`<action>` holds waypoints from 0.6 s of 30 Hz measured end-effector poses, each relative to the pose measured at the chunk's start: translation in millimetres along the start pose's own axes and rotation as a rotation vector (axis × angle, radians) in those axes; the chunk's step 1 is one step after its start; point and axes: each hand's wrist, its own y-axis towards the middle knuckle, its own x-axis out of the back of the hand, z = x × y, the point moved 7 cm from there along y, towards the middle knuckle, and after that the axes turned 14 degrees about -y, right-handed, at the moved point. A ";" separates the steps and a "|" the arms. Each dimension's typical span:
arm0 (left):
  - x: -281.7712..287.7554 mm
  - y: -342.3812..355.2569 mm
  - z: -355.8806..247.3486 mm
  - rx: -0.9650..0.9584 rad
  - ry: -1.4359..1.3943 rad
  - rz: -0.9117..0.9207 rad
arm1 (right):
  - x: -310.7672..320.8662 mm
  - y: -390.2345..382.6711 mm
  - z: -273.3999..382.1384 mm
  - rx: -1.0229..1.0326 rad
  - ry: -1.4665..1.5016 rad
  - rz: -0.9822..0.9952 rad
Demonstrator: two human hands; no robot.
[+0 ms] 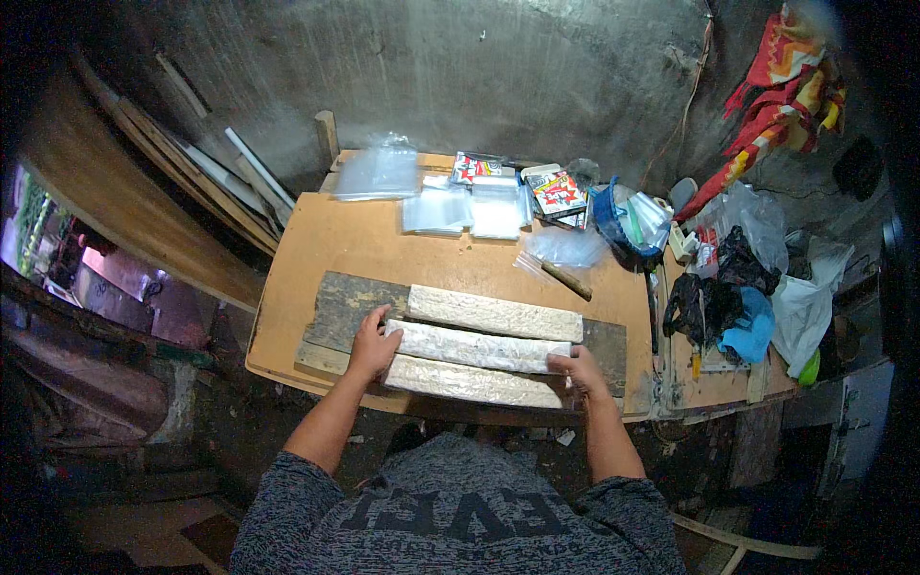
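Observation:
Three long, pale, lumpy bars lie in parallel on a dark, weathered board (345,293) on the wooden table: a rear one (494,309), a whiter middle one (474,346) in what looks like plastic, and a front one (471,382). My left hand (370,347) grips the left end of the middle bar, fingers curled over it. My right hand (582,369) grips that bar's right end with its thumb and fingers.
Behind are clear plastic sheets (436,211), printed boxes (554,195), a short stick (567,280) and a blue container (611,225). Bags (743,287) crowd the right side. Long boards (172,163) lean on the left. A red patterned cloth (767,105) hangs upper right.

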 end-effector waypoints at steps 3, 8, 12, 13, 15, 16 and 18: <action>-7.6 -0.2 -4.5 0.039 -0.033 0.042 | -2.0 14.2 -11.3 0.127 0.062 0.093; 4.1 -5.2 0.1 0.054 -0.009 0.100 | 0.6 -19.4 25.7 0.370 -0.003 0.004; -1.7 -8.1 -22.2 -0.055 0.152 0.153 | 17.2 -25.0 12.1 0.524 -0.251 -0.191; -1.7 -8.6 -26.4 -0.118 0.218 0.172 | 18.9 -32.6 17.9 0.524 -0.323 -0.211; -4.0 -7.8 -27.8 -0.145 0.297 0.250 | 20.2 -38.8 24.5 0.580 -0.473 -0.299; -7.3 -5.1 -25.5 -0.110 0.307 0.310 | 21.7 -43.0 29.7 0.631 -0.526 -0.347; -10.9 -3.8 -26.7 -0.120 0.314 0.344 | 22.9 -51.9 39.6 0.732 -0.631 -0.442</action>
